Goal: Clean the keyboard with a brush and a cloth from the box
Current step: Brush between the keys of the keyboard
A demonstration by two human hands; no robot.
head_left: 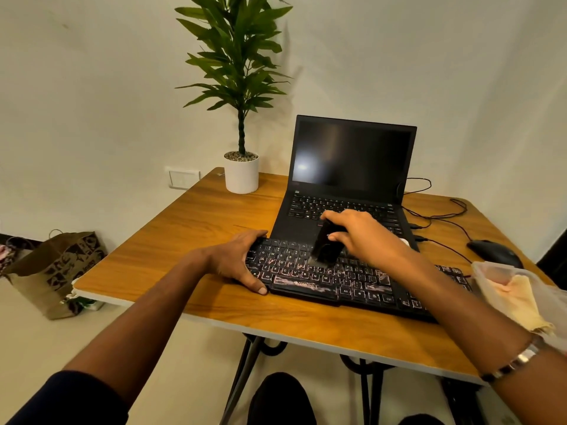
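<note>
A black keyboard (343, 283) with lit key legends lies across the front of the wooden table (196, 228). My left hand (237, 260) grips its left end, thumb on the front edge. My right hand (365, 237) holds a black brush (325, 243) tilted over the keys, its pale bristles touching the middle rows. At the right edge stands a clear plastic box (491, 271) with a yellowish cloth (521, 299) hanging out of it.
An open black laptop (349, 179) sits right behind the keyboard, screen dark. A potted plant (241, 174) stands at the table's back. A black mouse (494, 253) and cables lie at the right. A paper bag (58, 271) rests on the floor at the left.
</note>
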